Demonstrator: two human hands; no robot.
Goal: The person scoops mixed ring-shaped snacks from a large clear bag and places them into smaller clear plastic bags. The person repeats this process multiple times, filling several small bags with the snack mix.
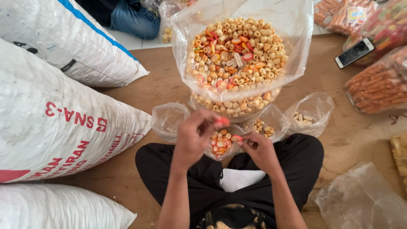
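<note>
A big clear plastic bag (292,51) full of mixed beige, orange and red snack pieces stands on the floor ahead of my crossed legs. Against my knees sit several small clear bags: one nearly empty (167,121), one holding red and white pieces (220,146), one with beige tubes (265,125), one with pale sticks (309,112). My left hand (193,138) pinches a red snack piece (221,121) above the red-piece bag. My right hand (258,150) holds another red and white piece (236,138) at its fingertips, right beside that bag.
Large white woven sacks (55,123) lie stacked at my left. A phone (354,52) and clear bags of orange stick snacks (379,87) lie at the right. A crumpled clear bag (360,199) rests near my right knee. Another person's jeans-clad leg (133,19) shows at the top.
</note>
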